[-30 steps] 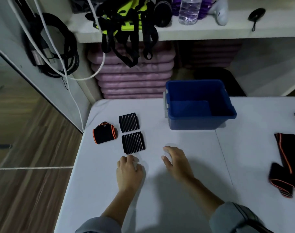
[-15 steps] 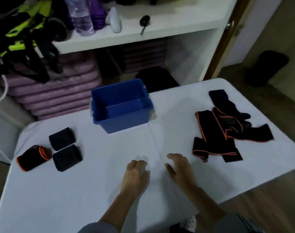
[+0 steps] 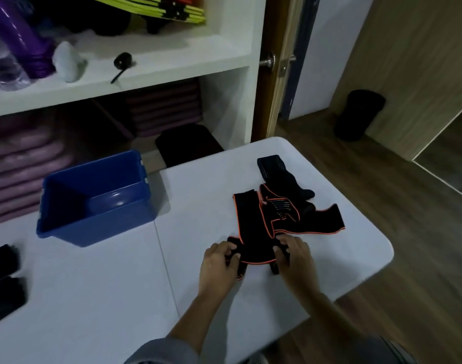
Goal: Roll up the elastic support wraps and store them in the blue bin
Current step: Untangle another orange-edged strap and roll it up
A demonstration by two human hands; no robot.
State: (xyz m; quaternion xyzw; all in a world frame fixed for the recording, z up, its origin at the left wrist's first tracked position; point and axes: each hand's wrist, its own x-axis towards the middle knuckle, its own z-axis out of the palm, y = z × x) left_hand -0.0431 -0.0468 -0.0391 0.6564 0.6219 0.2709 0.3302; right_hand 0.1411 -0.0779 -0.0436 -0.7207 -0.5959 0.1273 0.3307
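A heap of black elastic wraps with orange edging (image 3: 282,219) lies unrolled on the right part of the white table (image 3: 106,298). My left hand (image 3: 219,261) grips the near left end of one wrap, fingers curled over the fabric. At the same wrap's near right end, my right hand (image 3: 294,254) pinches the edge. The blue bin (image 3: 67,227) stands open and empty at the table's back left. Two rolled black wraps (image 3: 2,279) sit at the far left edge, partly cut off.
The table's rounded right corner (image 3: 382,248) is close to the wraps, with wooden floor beyond. White shelves (image 3: 145,74) behind hold bottles and gear, with purple mats (image 3: 19,174) stacked below. A door edge with a handle (image 3: 272,61) stands at the back.
The view swung right. Both hands moved from bare table near the middle to the unrolled wraps on the right and took hold of one wrap's near end.
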